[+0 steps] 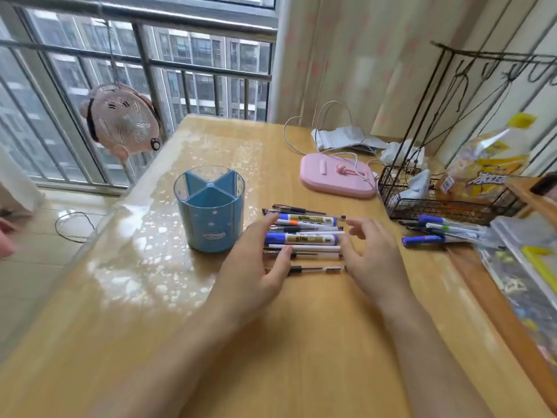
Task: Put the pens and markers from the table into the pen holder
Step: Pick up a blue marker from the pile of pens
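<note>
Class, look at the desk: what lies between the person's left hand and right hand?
In the head view, a row of pens and markers lies side by side on the table between the left hand and right hand.

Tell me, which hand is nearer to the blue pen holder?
Left. The left hand lies just beside the pen holder, at the left ends of the row of pens. The right hand is beyond the pens' other ends.

Pens (304, 239) lie right of the holder (210, 208) (on the table (301, 342)).
</note>
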